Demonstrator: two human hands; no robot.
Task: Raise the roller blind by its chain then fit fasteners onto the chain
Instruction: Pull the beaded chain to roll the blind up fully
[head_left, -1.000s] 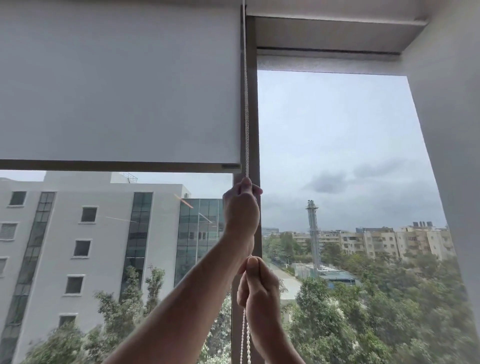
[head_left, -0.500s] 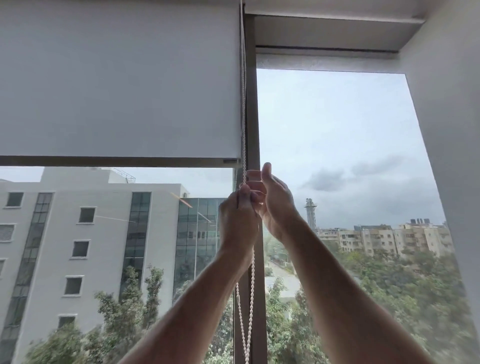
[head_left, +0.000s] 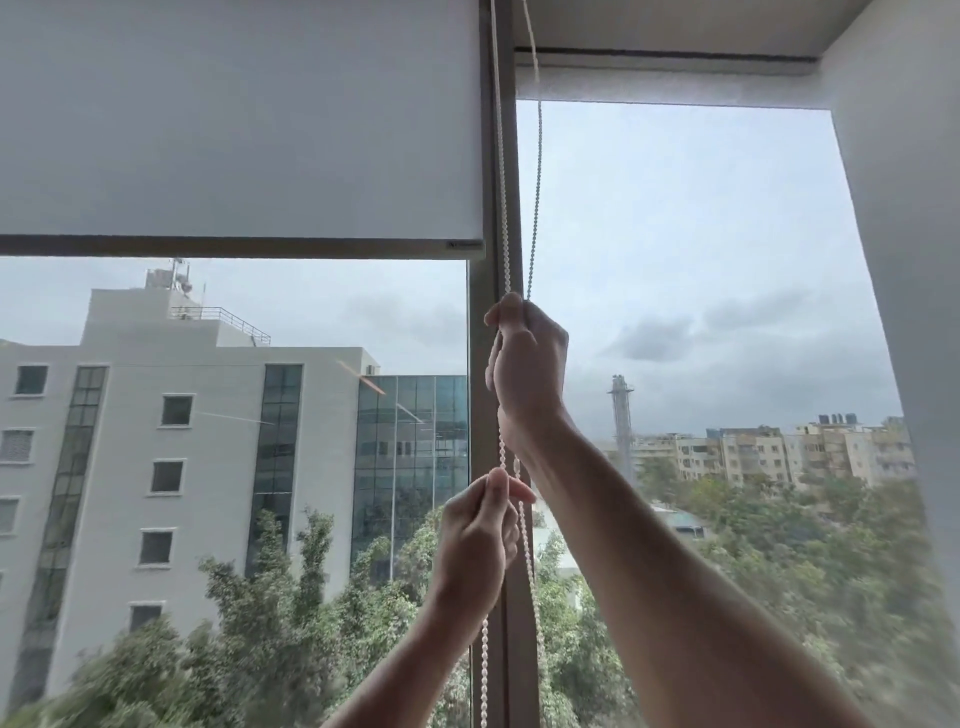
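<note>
The white roller blind (head_left: 234, 119) covers the upper part of the left window pane, and its grey bottom bar (head_left: 234, 247) hangs level. The white bead chain (head_left: 502, 208) runs down along the window's centre post in two strands. My right hand (head_left: 525, 364) is the higher one, shut on the chain just below the bar's height. Lower down, my left hand (head_left: 480, 525) pinches one strand between thumb and fingers. Both strands hang on below the hands. No fasteners are in view.
The grey centre post (head_left: 511, 623) stands right behind the chain. A second blind (head_left: 670, 85) is rolled up at the top of the right pane. A white wall (head_left: 904, 260) closes the right side. Buildings and trees lie outside.
My left hand has slid down the chain from beside the right hand. The right hand stays high. The blind's bottom bar has risen a little against the window top.
</note>
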